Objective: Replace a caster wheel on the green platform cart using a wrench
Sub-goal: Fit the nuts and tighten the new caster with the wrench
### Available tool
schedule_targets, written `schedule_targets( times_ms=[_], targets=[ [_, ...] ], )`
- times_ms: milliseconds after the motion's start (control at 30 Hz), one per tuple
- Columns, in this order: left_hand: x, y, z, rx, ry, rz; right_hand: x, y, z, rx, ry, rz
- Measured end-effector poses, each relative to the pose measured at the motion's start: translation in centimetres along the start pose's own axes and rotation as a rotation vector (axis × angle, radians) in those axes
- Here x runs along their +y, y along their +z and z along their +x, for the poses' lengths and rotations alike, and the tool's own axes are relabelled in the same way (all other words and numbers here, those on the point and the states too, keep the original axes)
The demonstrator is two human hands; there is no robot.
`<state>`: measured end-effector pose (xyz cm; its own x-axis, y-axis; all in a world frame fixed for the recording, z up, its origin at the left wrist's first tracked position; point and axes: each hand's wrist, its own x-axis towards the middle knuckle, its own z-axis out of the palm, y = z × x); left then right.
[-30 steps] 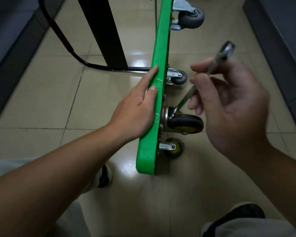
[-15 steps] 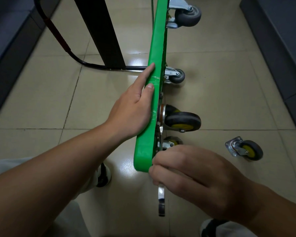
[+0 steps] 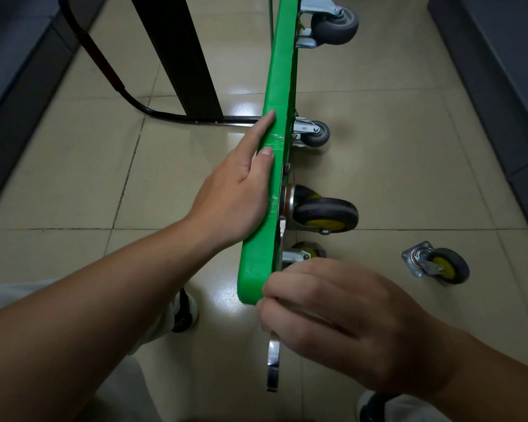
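The green platform cart (image 3: pixel 279 86) stands on its edge, wheels pointing right. My left hand (image 3: pixel 238 193) lies flat against its deck side with straight fingers. My right hand (image 3: pixel 336 318) grips a silver wrench (image 3: pixel 273 360) just below the cart's near corner; the wrench runs up behind the deck edge toward the base of the black caster with a yellow hub (image 3: pixel 325 216). A second yellow-hub caster (image 3: pixel 305 252) sits below it, partly hidden by my right hand. A loose caster (image 3: pixel 436 264) lies on the floor to the right.
Two grey casters (image 3: pixel 333 24) (image 3: pixel 313 134) sit at the cart's far end. The cart's black handle tube (image 3: pixel 110 74) lies on the tiled floor at left beside a black post (image 3: pixel 177 56). Dark furniture lines both sides. My shoes show at the bottom.
My right hand swung the wrench from above the black caster down toward me, below the cart's corner, then stayed put. This uncovered the loose caster on the floor. My left hand stayed put.
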<state>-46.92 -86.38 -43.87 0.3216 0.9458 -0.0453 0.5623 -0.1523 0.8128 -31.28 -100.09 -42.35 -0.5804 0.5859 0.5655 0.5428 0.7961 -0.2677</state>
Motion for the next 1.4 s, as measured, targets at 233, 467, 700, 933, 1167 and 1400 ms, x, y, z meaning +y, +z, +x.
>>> schedule_targets(
  times_ms=[233, 467, 700, 933, 1167, 1400],
  targets=[
    [0.2, 0.0, 0.0, -0.001, -0.005, 0.006, 0.3, 0.5, -0.1, -0.014, 0.007, -0.001],
    [0.1, -0.1, 0.0, -0.001, -0.002, 0.012, 0.2, 1.2, -0.1, 0.048, -0.008, -0.085],
    [0.2, 0.0, 0.0, 0.005, -0.001, 0.016, 0.3, 1.0, -0.2, 0.105, 0.036, -0.049],
    [0.4, 0.0, -0.2, -0.011, -0.004, 0.015, 3.5, -0.4, 2.4, 0.373, 0.51, 0.226],
    [0.2, -0.3, -0.2, -0.024, 0.002, 0.019, 7.8, -0.5, 4.6, 0.498, 1.089, 0.901],
    [0.2, -0.3, -0.2, -0.035, 0.004, 0.028, 9.7, 0.8, 4.0, 0.526, 1.407, 1.118]
  ],
)
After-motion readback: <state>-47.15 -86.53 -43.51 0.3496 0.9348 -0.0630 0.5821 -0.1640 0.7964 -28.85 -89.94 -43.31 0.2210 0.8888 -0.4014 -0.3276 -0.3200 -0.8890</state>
